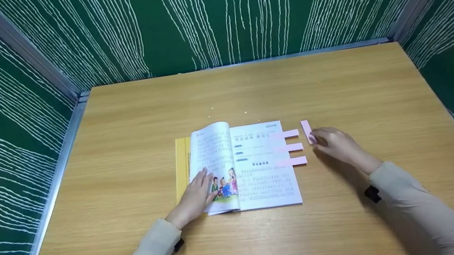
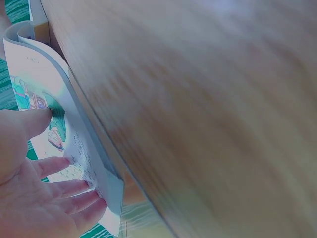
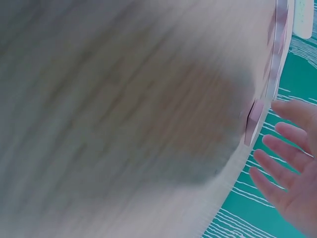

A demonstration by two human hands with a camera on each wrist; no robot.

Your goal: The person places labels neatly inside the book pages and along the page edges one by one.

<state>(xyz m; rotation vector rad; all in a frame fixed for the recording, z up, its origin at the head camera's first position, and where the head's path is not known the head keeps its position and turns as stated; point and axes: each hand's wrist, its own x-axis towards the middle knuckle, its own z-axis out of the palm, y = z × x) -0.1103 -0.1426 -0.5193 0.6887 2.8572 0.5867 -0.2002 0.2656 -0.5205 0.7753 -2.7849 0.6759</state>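
Observation:
An open book (image 1: 266,187) lies on the table, its left page curved up near the spine. My left hand (image 1: 192,197) (image 2: 39,191) rests on that printed page (image 2: 42,67) with fingers extended, beside a coloured picture. Three pink tabs (image 1: 296,147) stick out from the right page's edge. Right of them lies a separate pink strip (image 1: 306,129) (image 3: 254,119), slightly tilted. At its lower end are the fingertips of my right hand (image 1: 340,146) (image 3: 294,171); in the right wrist view the fingers are loosely spread, thumb apart from them.
A yellow cover or book (image 1: 181,167) shows beneath the book's left side. Tiny white bits (image 1: 245,112) are scattered on the wooden table (image 1: 127,156) beyond the book. Green panels (image 1: 161,36) with white lines stand at the back and both sides.

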